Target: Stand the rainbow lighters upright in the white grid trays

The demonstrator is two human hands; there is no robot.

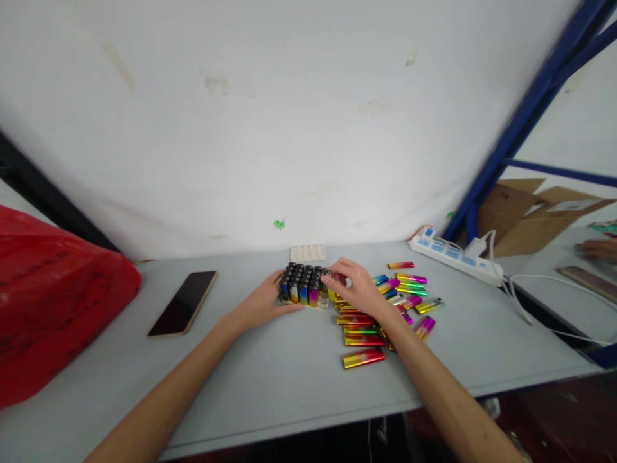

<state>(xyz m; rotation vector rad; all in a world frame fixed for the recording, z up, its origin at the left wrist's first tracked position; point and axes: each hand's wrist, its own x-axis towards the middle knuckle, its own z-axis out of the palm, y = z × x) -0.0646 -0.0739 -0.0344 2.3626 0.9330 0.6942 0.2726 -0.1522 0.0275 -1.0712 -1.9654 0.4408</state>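
Note:
A block of upright lighters with black tops and shiny coloured bodies stands in rows in a clear tray at the middle of the table. My left hand is wrapped round the tray's left side, its thumb along the front. At the right end, my right hand has thumb and forefinger closed at the top of a lighter, partly hidden by the fingers. Just right of the tray, beneath and beside my right wrist, lies a loose heap of shiny metallic lighters in yellow, red, purple, green and blue.
A white gridded tray rests against the wall. A phone and a red plastic bag lie to the left. On the right are a white power strip with cables, a blue frame, a cardboard box and another person's hand.

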